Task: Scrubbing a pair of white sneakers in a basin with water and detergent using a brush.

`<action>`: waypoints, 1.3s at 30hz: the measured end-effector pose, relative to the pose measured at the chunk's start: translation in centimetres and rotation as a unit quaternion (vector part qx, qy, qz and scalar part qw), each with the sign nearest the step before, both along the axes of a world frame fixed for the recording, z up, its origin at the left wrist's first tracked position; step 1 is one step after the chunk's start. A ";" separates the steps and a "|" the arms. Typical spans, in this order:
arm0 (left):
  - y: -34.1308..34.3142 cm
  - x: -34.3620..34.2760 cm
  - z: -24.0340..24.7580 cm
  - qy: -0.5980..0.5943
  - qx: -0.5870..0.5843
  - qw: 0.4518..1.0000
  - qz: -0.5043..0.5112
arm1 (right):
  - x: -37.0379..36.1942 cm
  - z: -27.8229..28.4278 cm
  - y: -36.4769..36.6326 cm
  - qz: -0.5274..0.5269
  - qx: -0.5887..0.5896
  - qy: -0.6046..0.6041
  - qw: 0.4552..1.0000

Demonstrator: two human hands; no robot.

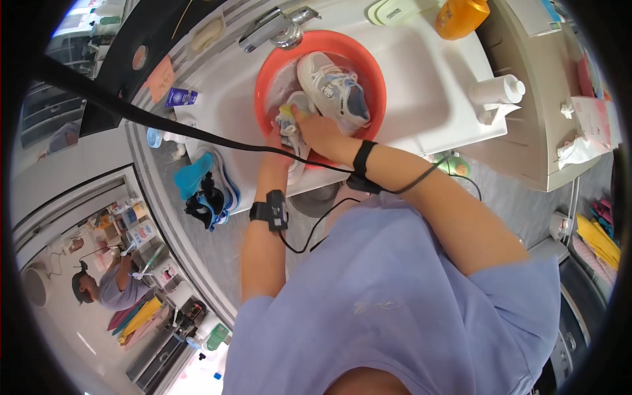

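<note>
A red-orange basin [380,85] stands in the white sink with cloudy water in it. Inside, a white sneaker [322,79] with a pale blue lining leans against the right wall. Its mate, a wet white and grey sneaker [297,153], is tilted over the basin's near rim. My left hand [276,141] is closed around the left side of this second sneaker. From the right, my right hand [321,135] bends over the same sneaker, fingers closed at a small yellow thing [285,110], whose kind is hard to make out. My fingertips are partly hidden.
Behind the basin rises a chrome faucet [284,31]. An orange bottle [461,18] and a white bottle [498,89] stand at the right. Blue and black shoes [214,187] lie on the left edge. A black cable [197,131] crosses the view. A mirror [99,283] is at the left.
</note>
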State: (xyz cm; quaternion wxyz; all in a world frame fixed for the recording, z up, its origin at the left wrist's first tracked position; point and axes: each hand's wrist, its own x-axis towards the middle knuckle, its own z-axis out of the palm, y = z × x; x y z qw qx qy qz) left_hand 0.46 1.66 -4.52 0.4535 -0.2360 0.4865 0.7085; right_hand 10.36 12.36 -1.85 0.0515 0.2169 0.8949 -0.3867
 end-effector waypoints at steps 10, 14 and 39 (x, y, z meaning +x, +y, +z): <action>-2.2 0.3 1.3 -0.010 0.096 0.993 0.075 | -4.5 -0.8 0.9 -0.016 -0.026 0.012 0.999; -1.5 -1.7 3.9 0.019 0.132 0.988 0.081 | -2.8 4.2 -1.0 0.019 -0.057 0.016 0.998; 1.1 -3.6 4.8 0.155 0.093 0.983 -0.029 | -3.0 7.2 0.0 0.053 0.064 0.087 0.993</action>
